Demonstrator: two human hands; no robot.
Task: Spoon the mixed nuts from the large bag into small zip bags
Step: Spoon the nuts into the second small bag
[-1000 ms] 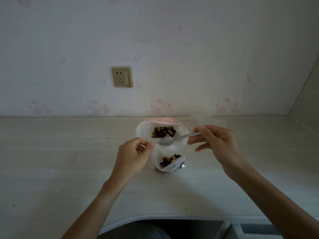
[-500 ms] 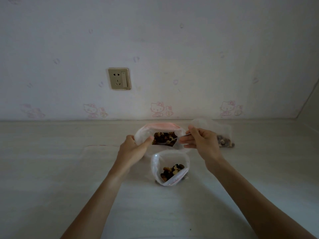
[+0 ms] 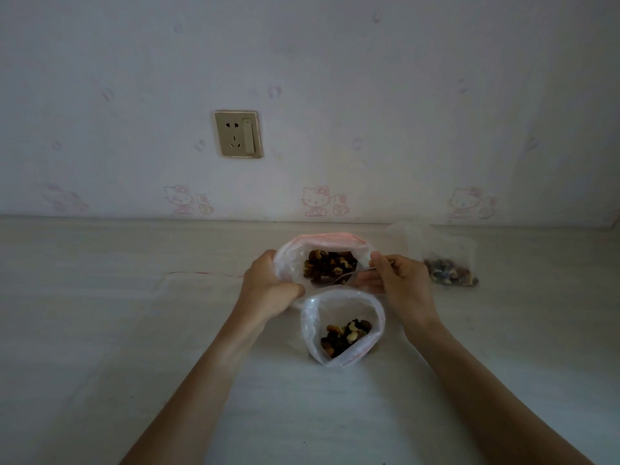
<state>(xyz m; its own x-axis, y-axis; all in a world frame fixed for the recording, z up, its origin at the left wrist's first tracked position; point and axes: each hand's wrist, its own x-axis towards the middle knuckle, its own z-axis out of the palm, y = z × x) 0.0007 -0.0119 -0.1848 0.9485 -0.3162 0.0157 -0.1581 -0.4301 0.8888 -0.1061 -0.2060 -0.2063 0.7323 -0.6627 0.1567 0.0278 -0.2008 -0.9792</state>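
- The large bag (image 3: 292, 260) stood open toward the table's (image 3: 100, 330) back edge, the left hand (image 3: 268, 290) gripping its left rim.
- The small zip bag (image 3: 342, 327) stood open just in front.
- The right hand (image 3: 399, 286) pinched the spoon (image 3: 349, 275), its bowl among the large bag's nuts (image 3: 328, 266).

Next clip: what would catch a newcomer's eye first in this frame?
First, the two hands at centre: the left hand grips the side of the large bag of mixed nuts, while the right hand holds a spoon dipped into it. Just in front stands an open small zip bag, partly filled. A wall socket stands out on the cartoon-cat wallpaper behind.
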